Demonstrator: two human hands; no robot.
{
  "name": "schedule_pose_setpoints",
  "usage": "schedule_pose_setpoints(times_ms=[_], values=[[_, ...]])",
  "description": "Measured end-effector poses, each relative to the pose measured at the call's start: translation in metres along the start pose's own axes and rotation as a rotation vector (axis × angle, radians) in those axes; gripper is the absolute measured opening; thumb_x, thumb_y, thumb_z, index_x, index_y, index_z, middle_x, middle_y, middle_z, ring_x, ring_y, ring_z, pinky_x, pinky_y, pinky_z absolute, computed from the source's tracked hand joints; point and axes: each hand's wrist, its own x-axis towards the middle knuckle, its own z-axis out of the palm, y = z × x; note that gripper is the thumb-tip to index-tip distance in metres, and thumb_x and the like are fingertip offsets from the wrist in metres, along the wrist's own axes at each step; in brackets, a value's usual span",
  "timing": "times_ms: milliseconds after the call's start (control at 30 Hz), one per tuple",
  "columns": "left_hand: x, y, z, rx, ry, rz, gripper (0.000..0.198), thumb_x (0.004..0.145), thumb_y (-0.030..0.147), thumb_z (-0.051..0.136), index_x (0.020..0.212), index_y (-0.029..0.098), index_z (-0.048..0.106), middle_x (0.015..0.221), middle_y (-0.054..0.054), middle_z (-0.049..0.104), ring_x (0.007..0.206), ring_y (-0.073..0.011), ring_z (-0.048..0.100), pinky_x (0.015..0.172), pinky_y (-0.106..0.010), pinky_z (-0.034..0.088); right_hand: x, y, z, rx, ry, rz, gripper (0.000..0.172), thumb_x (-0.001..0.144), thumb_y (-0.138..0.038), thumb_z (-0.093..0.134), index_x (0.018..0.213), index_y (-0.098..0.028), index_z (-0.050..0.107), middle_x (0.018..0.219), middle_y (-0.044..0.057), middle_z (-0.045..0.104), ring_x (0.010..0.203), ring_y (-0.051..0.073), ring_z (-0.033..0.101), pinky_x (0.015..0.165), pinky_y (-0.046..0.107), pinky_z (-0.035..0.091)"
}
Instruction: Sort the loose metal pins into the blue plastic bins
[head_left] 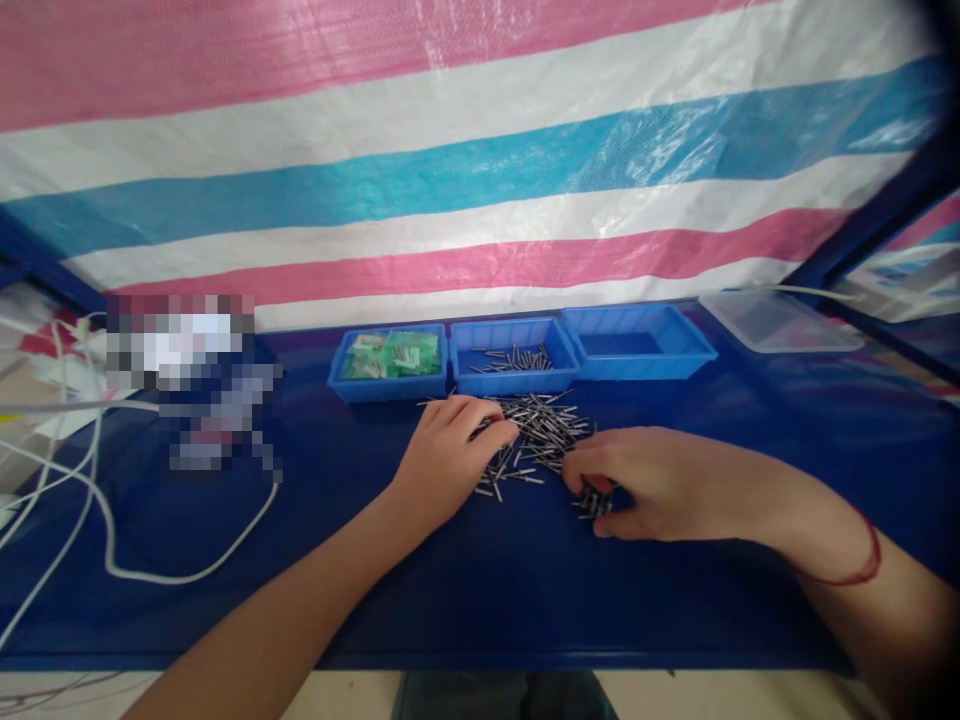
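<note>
A loose pile of thin metal pins that look like blind rivets (551, 425) lies on the blue table (420, 610). At the pile's left edge, my left hand (454, 450) curls its fingers and thumb round some of the rivets; the fingertips are partly hidden. To the right of the pile, my right hand (645, 485) has its thumb and fingers closed about a small bunch of rivets (595, 500), low over the tabletop. Just behind the pile stands a blue bin (514, 382) with more rivets in it.
A left-hand blue bin (390, 388) holds green-tinted packets. The right-hand blue bin (645, 368) shows a bare floor. A clear plastic lid (780, 322) lies at the back right. White cables (180, 580) loop over the left side. Striped sheeting (450, 180) hangs behind.
</note>
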Motion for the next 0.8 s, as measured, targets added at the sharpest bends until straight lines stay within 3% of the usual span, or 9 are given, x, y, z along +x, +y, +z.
schedule_pose_setpoints(times_ms=[233,467,800], values=[[-0.005,-0.002,0.002,-0.044,-0.07,-0.085,0.026,0.095,0.029,0.046,0.115,0.021,0.061,0.108,-0.008,0.063,0.098,-0.0206,0.056,0.085,-0.035,0.04,0.006,-0.007,0.013,-0.125,0.088,-0.003,0.01,0.077,-0.011,0.056,0.074,-0.021,0.058,0.078,0.0,0.062,0.068,0.015,0.061,0.06,0.025,0.039],[-0.011,0.003,0.002,-0.098,-0.132,-0.071,0.023,0.094,0.027,0.047,0.11,0.021,0.062,0.104,-0.007,0.063,0.099,-0.0203,0.055,0.082,-0.034,0.042,0.019,-0.014,0.031,-0.4,0.192,-0.036,0.012,0.077,-0.008,0.055,0.076,-0.019,0.058,0.08,0.004,0.064,0.073,0.02,0.064,0.063,0.03,0.044],[-0.012,0.005,0.002,-0.167,-0.165,-0.057,0.021,0.094,0.025,0.047,0.104,0.02,0.064,0.099,-0.006,0.064,0.094,-0.0188,0.056,0.083,-0.033,0.043,0.025,-0.011,0.04,-0.501,0.29,-0.09,0.015,0.074,-0.004,0.054,0.078,-0.018,0.056,0.078,0.005,0.063,0.067,0.019,0.064,0.059,0.029,0.044]])
